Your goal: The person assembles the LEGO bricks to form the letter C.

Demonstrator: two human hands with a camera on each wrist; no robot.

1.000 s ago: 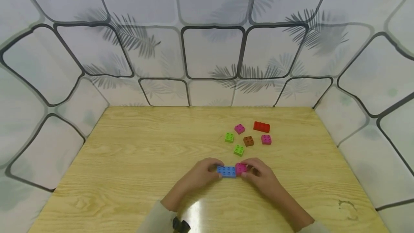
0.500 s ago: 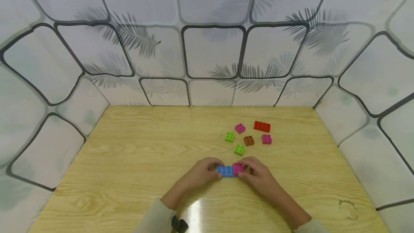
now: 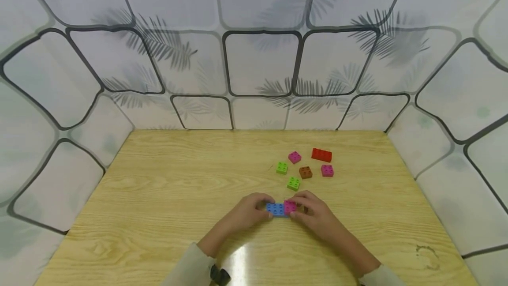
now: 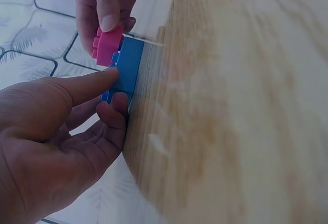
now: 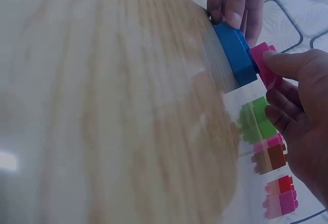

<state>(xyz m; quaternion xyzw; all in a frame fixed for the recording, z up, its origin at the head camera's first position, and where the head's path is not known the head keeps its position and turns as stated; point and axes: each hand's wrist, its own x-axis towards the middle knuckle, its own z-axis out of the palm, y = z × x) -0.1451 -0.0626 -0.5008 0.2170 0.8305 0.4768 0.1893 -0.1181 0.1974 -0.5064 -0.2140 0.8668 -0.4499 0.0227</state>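
A long blue building brick point(image 3: 275, 209) lies on the wooden table; my left hand point(image 3: 251, 212) grips its left end between thumb and fingers. My right hand point(image 3: 315, 213) pinches a pink brick point(image 3: 290, 207) over the blue brick's right end. In the left wrist view the pink brick point(image 4: 108, 47) sits on top of the blue brick point(image 4: 129, 66), slightly tilted. From the right wrist view, the pink brick point(image 5: 265, 65) also looks tilted against the studs of the blue one point(image 5: 237, 55). Whether it is fully pressed down, I cannot tell.
Beyond the hands lie loose bricks: two green ones point(image 3: 293, 183), a brown one point(image 3: 305, 172), two pink ones point(image 3: 327, 171) and a long red one point(image 3: 321, 155). The wooden table point(image 3: 178, 180) meets patterned walls point(image 3: 258, 65) at the back and sides.
My right hand has moved left with the pink brick, from the blue brick's right edge to over its right end. My left hand and the blue brick have stayed nearly still.
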